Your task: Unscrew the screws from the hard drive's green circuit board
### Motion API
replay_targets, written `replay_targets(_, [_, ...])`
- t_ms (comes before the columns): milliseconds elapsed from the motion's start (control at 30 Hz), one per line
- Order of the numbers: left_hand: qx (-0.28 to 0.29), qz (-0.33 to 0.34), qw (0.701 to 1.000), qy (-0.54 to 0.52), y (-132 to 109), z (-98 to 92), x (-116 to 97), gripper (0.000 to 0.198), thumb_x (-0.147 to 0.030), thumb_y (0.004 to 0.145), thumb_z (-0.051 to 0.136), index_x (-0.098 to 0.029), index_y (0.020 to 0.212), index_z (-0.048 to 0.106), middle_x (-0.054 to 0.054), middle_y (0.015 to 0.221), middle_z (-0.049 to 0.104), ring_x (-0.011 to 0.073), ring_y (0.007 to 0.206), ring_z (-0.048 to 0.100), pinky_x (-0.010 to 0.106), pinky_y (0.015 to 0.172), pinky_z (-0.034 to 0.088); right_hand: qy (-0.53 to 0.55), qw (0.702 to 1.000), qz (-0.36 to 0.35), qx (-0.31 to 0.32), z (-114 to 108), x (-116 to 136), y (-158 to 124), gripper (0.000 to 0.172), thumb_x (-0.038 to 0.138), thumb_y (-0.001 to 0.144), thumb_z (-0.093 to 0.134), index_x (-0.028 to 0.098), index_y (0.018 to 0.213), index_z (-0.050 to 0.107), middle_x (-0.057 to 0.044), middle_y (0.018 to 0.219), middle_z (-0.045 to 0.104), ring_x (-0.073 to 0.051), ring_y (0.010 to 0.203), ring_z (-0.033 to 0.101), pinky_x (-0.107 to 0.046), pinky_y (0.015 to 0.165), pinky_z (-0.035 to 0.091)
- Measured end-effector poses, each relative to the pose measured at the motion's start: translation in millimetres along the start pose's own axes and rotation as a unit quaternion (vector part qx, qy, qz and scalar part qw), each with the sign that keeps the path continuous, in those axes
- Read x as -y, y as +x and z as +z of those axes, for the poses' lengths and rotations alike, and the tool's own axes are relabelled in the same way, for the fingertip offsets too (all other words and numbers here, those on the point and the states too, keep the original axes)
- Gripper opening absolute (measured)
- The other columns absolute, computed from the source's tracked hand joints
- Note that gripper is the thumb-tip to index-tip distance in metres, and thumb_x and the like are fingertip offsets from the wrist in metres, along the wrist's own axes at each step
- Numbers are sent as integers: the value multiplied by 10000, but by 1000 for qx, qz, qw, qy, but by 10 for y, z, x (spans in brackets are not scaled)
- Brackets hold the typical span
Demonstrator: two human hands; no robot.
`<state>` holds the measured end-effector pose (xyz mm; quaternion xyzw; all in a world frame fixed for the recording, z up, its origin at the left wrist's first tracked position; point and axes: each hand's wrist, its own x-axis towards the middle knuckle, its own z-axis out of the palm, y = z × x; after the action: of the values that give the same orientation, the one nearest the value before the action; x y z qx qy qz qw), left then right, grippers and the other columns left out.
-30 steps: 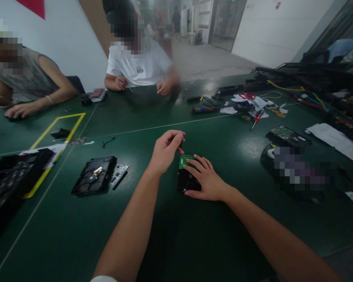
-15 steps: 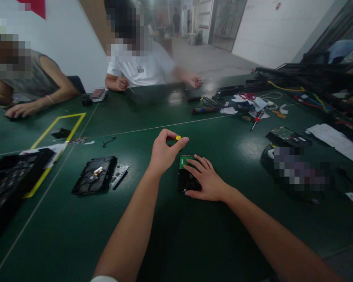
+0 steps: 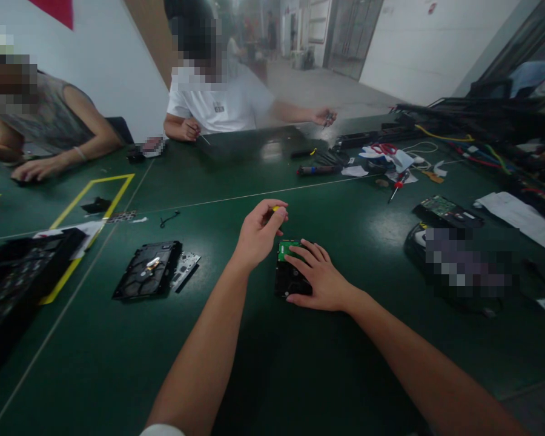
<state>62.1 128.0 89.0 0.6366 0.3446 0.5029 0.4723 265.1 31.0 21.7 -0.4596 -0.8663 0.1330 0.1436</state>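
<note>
My left hand (image 3: 260, 233) is closed around a small yellow-topped screwdriver (image 3: 277, 209), held near the far end of a hard drive (image 3: 287, 280). Only the yellow top shows between the fingers; its shaft and tip are hidden. On the table, the hard drive lies with a green circuit board (image 3: 282, 250) facing up. My right hand (image 3: 321, 277) rests over the drive's right side, fingers spread across it and thumb along its near edge, gripping it against the table. Part of the drive is covered by those fingers.
Another black drive (image 3: 148, 269) lies left beside a loose circuit board (image 3: 185, 270). At right are a board-topped drive (image 3: 447, 211), a red-handled screwdriver (image 3: 398, 184) and tangled cables (image 3: 490, 145). A black tray-like frame (image 3: 31, 284) stands far left. Two people sit across the table (image 3: 236, 375).
My left fingers have curled further round the screwdriver, covering more of its yellow top. My right hand and the hard drive stay put. The co-worker opposite has moved one hand to the right.
</note>
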Motion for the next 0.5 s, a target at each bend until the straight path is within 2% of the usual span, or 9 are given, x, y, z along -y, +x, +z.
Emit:
replay_targets(167, [6,-15,999,-28,4,7,-15,269,-429,1031,590,-232,1141,736,63,1010,714,179,918,693,247,652,615,2,1000,-2,-1,8,-10,-3,955,810,864,625,270,1629,438,-119,1722,350,-443,1631,111,-692,1292,103])
replay_targets(367, [-23,2,1000,-6,5,10,2,282,-449,984,690,-204,1121,723,65,1023,721,165,860,683,250,635,622,1,1000,0,2,-11,-4,-2,963,816,861,625,259,1624,444,-119,1726,340,-437,1633,109,-677,1299,106])
replay_targets(500, [-31,1,999,10,-5,24,-8,289,-446,922,778,-193,1040,702,59,995,723,150,822,681,236,629,602,2,1000,3,0,-17,6,0,952,814,862,624,270,1623,448,-116,1722,349,-443,1628,122,-690,1292,113])
